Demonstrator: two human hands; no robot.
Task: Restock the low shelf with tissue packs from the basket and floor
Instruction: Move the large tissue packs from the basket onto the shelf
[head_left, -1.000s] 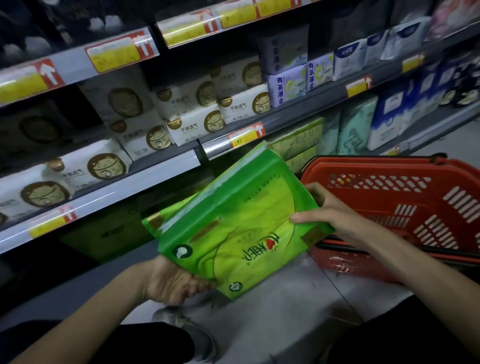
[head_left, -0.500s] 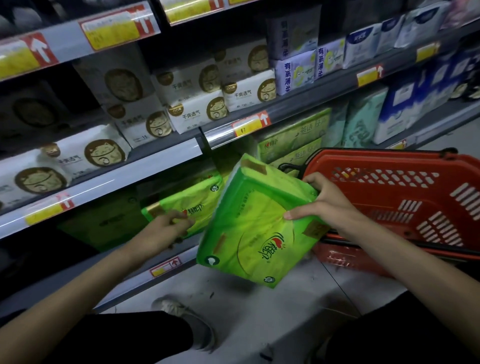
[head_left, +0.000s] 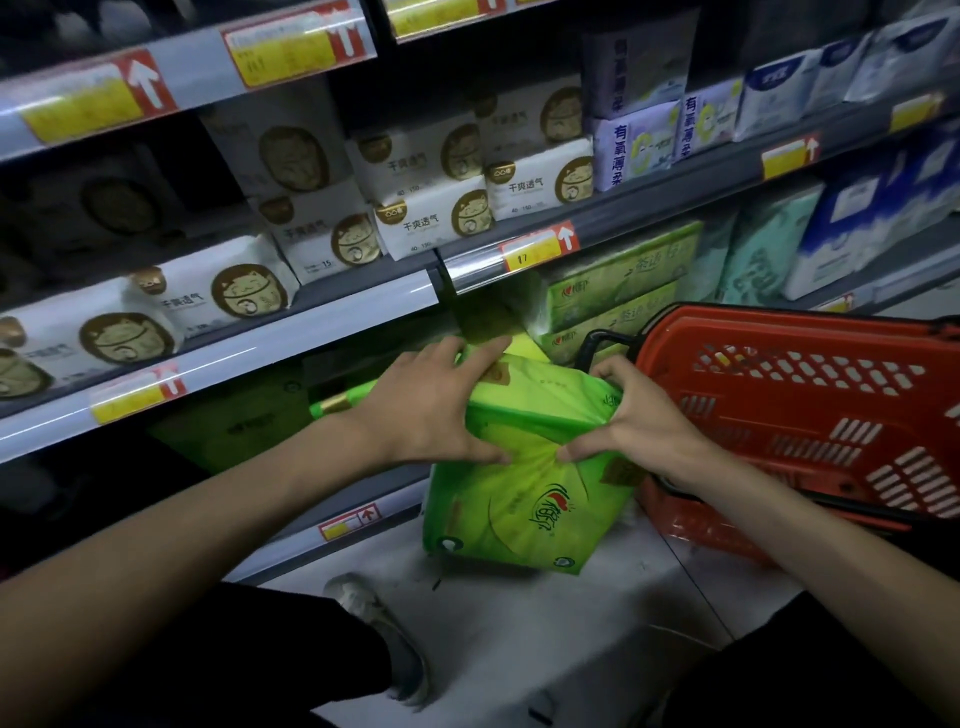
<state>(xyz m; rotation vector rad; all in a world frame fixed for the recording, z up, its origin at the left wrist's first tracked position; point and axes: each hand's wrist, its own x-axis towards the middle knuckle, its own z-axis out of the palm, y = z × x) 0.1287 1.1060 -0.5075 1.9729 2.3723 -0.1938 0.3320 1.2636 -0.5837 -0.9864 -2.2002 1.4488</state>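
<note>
A bright green tissue pack (head_left: 519, 499) hangs tilted in front of the low shelf (head_left: 291, 525), its top end level with the shelf opening. My left hand (head_left: 431, 410) grips its upper left side, fingers spread over the top. My right hand (head_left: 644, 426) holds its upper right corner. Behind the left hand another green pack (head_left: 337, 402) lies on the low shelf, mostly hidden. The red basket (head_left: 810, 410) stands on the floor to the right, touching the held pack's right edge.
Stacked pale green packs (head_left: 623, 291) fill the low shelf behind the basket. White packs with cat logos (head_left: 431, 218) sit on the shelf above. Teal and blue packs (head_left: 769, 249) lie further right. My shoe (head_left: 374, 623) rests on the grey floor (head_left: 571, 649).
My left hand let go of the pack on the shelf and moved right onto the held pack. Both hands now hold it, closer to the shelf.
</note>
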